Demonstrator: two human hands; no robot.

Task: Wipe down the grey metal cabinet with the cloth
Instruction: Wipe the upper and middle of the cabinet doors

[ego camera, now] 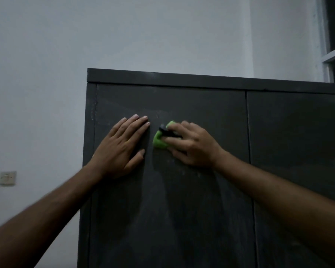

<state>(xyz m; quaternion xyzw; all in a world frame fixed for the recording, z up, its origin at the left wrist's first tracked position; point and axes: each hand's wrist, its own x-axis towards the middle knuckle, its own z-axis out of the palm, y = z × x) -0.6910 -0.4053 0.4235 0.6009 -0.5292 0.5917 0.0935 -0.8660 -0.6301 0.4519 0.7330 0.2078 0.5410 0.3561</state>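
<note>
Right hand (191, 146) fingers curled on green cloth (159, 141) mid-door; left hand (122, 146) flat, holding nothing; cabinet (182, 209) streaky below fingers, mostly unwiped.

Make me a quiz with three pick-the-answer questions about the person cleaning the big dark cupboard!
1. Where is the cloth?
A. on the floor
B. against the cabinet's left door
C. on top of the cabinet

2. What colour is the cloth?
A. green
B. red
C. white

3. How is the left hand?
A. in a fist
B. holding a bottle
C. flat, fingers straight, on the door

Answers: 1 B, the right hand holds it against the left door. 2 A, bright green shows beside the fingers. 3 C, the palm lies flat on the door with nothing in it.
</note>
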